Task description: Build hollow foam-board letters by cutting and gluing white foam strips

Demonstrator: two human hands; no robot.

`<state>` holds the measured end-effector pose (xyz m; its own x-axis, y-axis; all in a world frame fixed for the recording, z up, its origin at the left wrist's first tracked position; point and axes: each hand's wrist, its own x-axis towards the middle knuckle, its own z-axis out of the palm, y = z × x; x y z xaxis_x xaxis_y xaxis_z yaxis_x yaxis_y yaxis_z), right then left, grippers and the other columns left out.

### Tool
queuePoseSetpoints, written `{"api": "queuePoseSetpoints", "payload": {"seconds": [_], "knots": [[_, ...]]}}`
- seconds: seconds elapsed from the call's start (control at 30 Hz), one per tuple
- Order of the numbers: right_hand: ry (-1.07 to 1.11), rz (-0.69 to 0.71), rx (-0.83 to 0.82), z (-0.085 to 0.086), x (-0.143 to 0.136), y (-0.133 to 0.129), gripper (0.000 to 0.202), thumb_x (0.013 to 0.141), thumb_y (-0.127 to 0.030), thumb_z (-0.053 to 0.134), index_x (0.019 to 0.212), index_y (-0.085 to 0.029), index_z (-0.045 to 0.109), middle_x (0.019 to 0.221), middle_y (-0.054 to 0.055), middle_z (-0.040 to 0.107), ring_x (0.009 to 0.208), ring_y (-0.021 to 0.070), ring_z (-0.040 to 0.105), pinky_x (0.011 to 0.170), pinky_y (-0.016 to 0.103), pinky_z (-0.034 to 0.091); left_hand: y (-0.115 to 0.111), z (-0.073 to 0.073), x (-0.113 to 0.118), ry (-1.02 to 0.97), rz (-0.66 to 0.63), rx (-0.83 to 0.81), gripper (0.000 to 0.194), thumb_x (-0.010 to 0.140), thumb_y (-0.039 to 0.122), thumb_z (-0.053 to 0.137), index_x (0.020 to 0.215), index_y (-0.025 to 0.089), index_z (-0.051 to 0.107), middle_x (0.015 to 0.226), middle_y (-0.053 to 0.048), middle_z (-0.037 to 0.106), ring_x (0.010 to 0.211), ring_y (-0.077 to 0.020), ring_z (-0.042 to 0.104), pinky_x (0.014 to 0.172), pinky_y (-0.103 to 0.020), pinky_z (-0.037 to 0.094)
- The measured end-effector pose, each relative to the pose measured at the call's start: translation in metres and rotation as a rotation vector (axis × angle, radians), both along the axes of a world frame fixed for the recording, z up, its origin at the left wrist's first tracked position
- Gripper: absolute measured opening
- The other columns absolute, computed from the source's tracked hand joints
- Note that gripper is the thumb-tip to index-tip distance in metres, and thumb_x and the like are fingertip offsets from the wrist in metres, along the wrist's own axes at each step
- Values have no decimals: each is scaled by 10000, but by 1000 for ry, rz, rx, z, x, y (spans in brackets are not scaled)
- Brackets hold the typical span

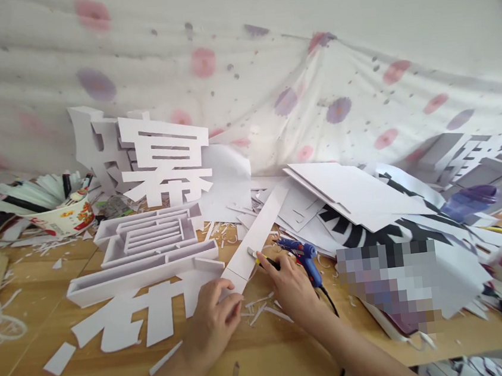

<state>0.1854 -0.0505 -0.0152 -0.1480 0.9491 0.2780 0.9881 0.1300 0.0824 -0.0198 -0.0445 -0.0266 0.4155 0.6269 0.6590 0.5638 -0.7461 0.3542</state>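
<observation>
My right hand (292,288) is closed around a yellow-and-black utility knife (258,260), its blade resting on a long white board strip (252,235). A thin crosswise line shows on the strip below the blade. At the strip's near end, my left hand (214,314) pinches it with curled fingers. Left of the strip lies a white board character (149,246), its upper part walled and its lower part (156,311) flat. Just beyond my right hand, a blue hot glue gun (302,257) lies on the table with its cord running toward me.
A finished-looking white character (171,154) stands at the back. To the left, a paper bowl (63,216) holds strips and pens. White sheets (354,192) pile up at the right, beside a blurred patch (389,287). Scraps litter the wooden table (269,362); a flowered curtain (240,81) hangs behind.
</observation>
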Motion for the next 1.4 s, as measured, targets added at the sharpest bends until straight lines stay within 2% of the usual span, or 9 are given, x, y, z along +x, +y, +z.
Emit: {"api": "queuePoseSetpoints", "payload": {"seconds": [0.13,0.27,0.43,0.53,0.8,1.0,1.1,1.23,1.4], "knots": [[242,36,100,2,-10,8,492,864,-123,422,1338,-254,433,946,103,529,858,226,559,738,342,480,-2,15,-4,-49,10,48,243,751,8,508,856,216,579,873,-37,511,833,-174,536,732,-336,497],[640,14,169,10,-12,5,452,904,-275,382,1355,-260,386,969,82,543,884,207,572,776,335,479,-2,20,-2,-91,-26,110,274,726,-29,521,864,204,568,863,-37,497,855,-183,517,752,-356,475],[1243,-88,25,6,-19,18,641,847,-449,439,1397,-169,262,782,26,590,651,173,571,633,306,484,2,18,4,-81,-76,194,268,726,-37,531,862,192,558,877,-41,485,898,-194,494,804,-386,464],[1424,-111,-2,1,-24,30,686,778,-425,527,1374,-182,289,788,14,596,604,161,550,573,290,471,2,16,5,-54,-107,190,256,721,-45,508,816,190,544,878,-39,482,901,-193,494,815,-394,465],[1410,6,-11,14,-22,46,577,667,-304,620,1222,-228,482,893,20,608,818,199,554,684,293,457,4,13,-1,16,-115,146,253,699,-47,432,745,195,489,909,-42,482,887,-186,512,752,-374,488],[1593,-5,-260,19,-9,50,616,659,-324,630,1233,-169,470,609,-67,458,527,115,440,501,235,364,4,19,-7,58,-204,187,252,703,-46,408,720,197,472,866,-32,491,837,-169,517,828,-403,477],[1614,-16,-273,17,-1,55,654,638,-325,641,1243,-160,458,621,-72,462,517,101,428,501,228,361,2,19,-14,90,-254,211,255,711,-49,405,726,198,466,857,-28,486,851,-163,505,846,-382,485],[1292,-68,-179,16,0,63,543,723,-327,560,1240,-189,465,824,2,598,688,156,549,610,265,432,1,15,-20,128,-234,185,291,717,-56,403,828,194,503,947,-56,499,992,-198,496,875,-398,491],[980,-148,-242,10,-12,70,416,751,-311,585,1148,-191,548,900,77,655,822,235,607,713,337,447,0,11,-26,190,-252,119,362,726,-70,373,921,191,528,1029,-79,507,1124,-222,465,948,-403,474]]}}
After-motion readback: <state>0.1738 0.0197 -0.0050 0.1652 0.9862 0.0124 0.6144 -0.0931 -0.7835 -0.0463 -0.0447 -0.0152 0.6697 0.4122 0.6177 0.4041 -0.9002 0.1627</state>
